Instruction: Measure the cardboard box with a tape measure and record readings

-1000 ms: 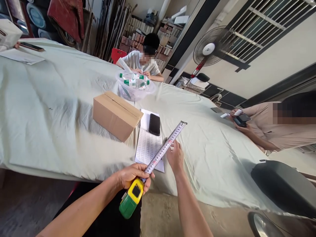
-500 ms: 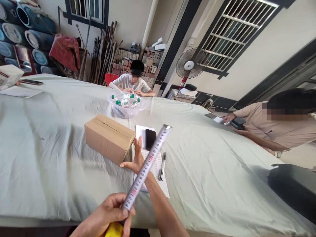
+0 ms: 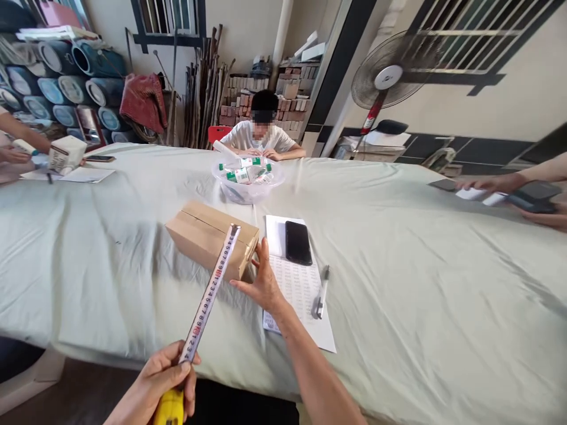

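Observation:
My left hand (image 3: 163,375) is closed around a yellow tape measure (image 3: 170,406) at the bottom of the view. Its extended blade (image 3: 207,298) slants up and forward, and the metal tip appears in front of a brown cardboard box (image 3: 206,239). The closed box lies at an angle on the cloth-covered table. At the box's right end is my right hand (image 3: 264,284), thumb and fingers spread apart. Its fingertips are at that end face; whether they press on it I cannot tell.
Right of the box lie a written sheet (image 3: 295,289), a black phone (image 3: 298,242) and a pen (image 3: 323,292). A clear basin (image 3: 245,192) of plastic bottles stands beyond, before a seated person (image 3: 261,130). Other people's hands work at both table ends. A fan (image 3: 388,77) stands behind.
The tape measure in my left hand has swung left, bringing the blade's tip from over the phone to in front of the box. My right hand stays spread at the box's end. The view has shifted.

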Available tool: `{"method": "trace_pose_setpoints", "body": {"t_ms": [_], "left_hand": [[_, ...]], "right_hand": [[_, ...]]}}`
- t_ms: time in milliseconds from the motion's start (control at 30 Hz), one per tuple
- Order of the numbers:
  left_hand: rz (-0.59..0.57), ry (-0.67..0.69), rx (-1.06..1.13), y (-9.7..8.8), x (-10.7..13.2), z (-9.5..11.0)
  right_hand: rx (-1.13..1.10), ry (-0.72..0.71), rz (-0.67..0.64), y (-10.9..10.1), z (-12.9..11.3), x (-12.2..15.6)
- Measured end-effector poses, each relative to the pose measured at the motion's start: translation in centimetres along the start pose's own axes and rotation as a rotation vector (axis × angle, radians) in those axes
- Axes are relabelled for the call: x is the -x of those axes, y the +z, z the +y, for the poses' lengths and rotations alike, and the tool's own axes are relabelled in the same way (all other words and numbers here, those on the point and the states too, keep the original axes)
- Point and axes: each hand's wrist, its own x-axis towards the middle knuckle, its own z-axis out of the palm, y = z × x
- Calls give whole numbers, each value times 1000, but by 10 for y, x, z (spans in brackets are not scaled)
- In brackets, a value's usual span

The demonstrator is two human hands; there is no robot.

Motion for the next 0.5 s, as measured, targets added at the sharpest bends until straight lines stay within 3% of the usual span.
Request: {"method": "trace_pose_setpoints", "body": {"t_ms": [267, 500], "left_hand": [[7, 96, -135, 6, 10, 12], [88, 89, -243, 4, 22, 14]], "right_hand": [[158, -232, -10, -14, -6, 3], [191, -258, -17, -19, -6, 4]]}}
